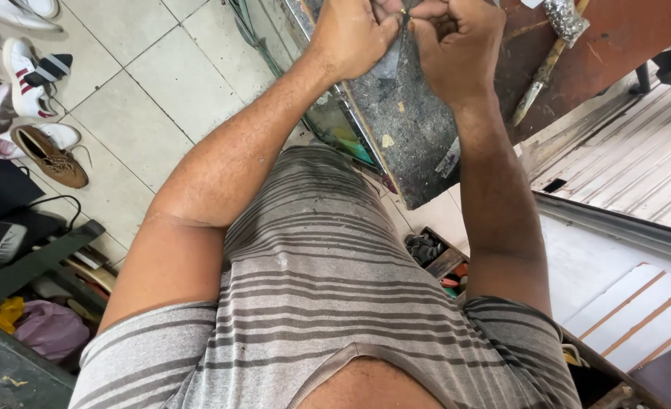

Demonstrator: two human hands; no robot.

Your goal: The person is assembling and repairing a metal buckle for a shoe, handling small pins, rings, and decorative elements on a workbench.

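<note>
Hands | my left hand [353, 34] and right hand [456, 42] meet over bench [403, 129] | fingers pinched shut on small yellowish piece [404, 13] between them, axis unclear | both equally near

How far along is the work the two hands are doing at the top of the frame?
Nothing visibly finished. In hand: the left hand and right hand pinch a small brass-coloured piece between them above the dark scuffed work surface; too small to identify. Left over: the wooden-handled tool with a silvery head lies untouched on the reddish-brown board.
</note>
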